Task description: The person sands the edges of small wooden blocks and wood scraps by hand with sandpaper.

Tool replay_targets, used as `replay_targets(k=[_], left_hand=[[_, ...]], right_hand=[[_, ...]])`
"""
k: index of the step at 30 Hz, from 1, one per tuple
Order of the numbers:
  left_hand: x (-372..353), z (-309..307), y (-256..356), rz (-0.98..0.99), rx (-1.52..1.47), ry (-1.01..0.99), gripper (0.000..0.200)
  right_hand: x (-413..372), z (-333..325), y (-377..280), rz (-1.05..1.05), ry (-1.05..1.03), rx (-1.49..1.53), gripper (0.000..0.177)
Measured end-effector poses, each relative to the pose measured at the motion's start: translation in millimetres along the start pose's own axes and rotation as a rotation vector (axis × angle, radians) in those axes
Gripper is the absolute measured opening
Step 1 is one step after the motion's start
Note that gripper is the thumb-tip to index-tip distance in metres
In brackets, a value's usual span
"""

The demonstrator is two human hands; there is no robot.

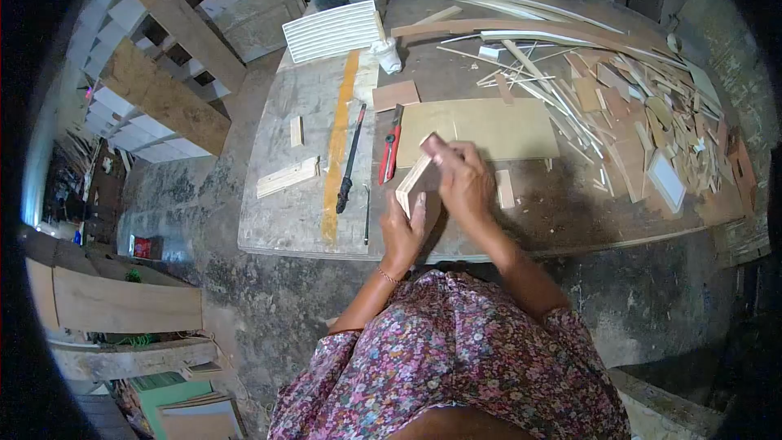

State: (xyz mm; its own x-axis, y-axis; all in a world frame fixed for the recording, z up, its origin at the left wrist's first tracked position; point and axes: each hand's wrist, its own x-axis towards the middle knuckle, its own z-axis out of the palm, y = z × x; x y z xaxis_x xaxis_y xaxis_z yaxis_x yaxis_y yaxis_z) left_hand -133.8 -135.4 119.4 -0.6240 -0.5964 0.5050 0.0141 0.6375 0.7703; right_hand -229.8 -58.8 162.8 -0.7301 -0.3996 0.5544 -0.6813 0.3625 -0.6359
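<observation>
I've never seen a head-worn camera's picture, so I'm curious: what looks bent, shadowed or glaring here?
Head view: the edges of the broad greyish-brown worktable bow and black swallows the corners; also head view, soft shadow darkens it beside the bare right hand, which seems slightly blurred; whitish glare shows at the left edge.

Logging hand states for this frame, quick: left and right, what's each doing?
Left hand: closed on the lower end of a wood piece.
Right hand: at its upper end, fingers bent; can't tell if gripping.
</observation>
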Motion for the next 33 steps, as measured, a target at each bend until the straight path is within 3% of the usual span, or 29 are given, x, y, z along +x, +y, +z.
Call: replay_targets(k=[3, 4, 5, 6, 8, 11, 13, 17, 18, 21, 24, 27, 30, 33], left_hand=[[4.0, -2.1, 7.2, -0.138, 0.053, -0.108, 0.036], [7.2, 0.2, 6.9, -0.061, 0.058, -0.06, 0.034], [9.0, 3.2, 5.5, 0.011, 0.063, -0.006, 0.032], [4.5, 2.5, 3.7, 0.068, 0.077, 0.036, 0.031], [-1.0, -3.9, 1.6, 0.001, 0.058, -0.022, 0.032], [2.6, -3.3, -6.4, -0.056, -0.04, -0.027, 0.034], [2.0, -6.6, -9.8, -0.162, -0.054, -0.083, 0.035], [7.1, -11.9, -5.7, -0.197, -0.246, -0.062, 0.032], [6.8, -14.5, -8.2, -0.345, -0.343, -0.121, 0.032], [6.8, -19.3, -15.5, -0.313, -0.326, -0.115, 0.032], [4.6, -15.7, -26.6, -0.422, -0.473, -0.099, 0.031], [3.3, -18.3, -33.2, -0.472, -0.556, -0.084, 0.029], [0.0, -27.2, -43.8, -0.572, -0.713, -0.063, 0.028], [-3.8, -44.5, -60.3, -0.585, -0.608, -0.047, 0.028]], right_hand=[[11.3, -1.1, 1.3, 0.126, -0.109, 0.052, 0.033], [3.3, -5.7, -5.7, 0.079, -0.168, -0.08, 0.03], [-10.1, 4.8, -7.8, -0.084, 0.012, 0.158, 0.031], [-18.5, -3.3, -24.0, -0.13, -0.003, 0.182, 0.031], [-25.4, -11.1, -35.0, -0.167, -0.017, 0.228, 0.032], [-9.8, 2.5, -12.6, -0.133, 0.023, 0.039, 0.029], [6.5, -1.4, 5.8, -0.019, -0.069, -0.096, 0.026], [10.9, 0.6, 68.1, 0.095, -0.151, -0.307, 0.025], [12.6, -0.1, 81.5, 0.106, -0.163, -0.359, 0.024], [23.5, -10.5, 98.7, 0.578, -0.252, -0.128, 0.025], [17.0, -17.5, 96.4, 0.316, -0.358, -0.511, 0.036], [-8.0, 6.5, 113.7, -0.117, -0.215, -0.519, 0.05], [-26.2, 15.5, 103.7, -0.032, -0.513, -0.439, 0.058], [-50.7, 38.0, 143.5, -0.091, -0.514, -0.24, 0.063]])
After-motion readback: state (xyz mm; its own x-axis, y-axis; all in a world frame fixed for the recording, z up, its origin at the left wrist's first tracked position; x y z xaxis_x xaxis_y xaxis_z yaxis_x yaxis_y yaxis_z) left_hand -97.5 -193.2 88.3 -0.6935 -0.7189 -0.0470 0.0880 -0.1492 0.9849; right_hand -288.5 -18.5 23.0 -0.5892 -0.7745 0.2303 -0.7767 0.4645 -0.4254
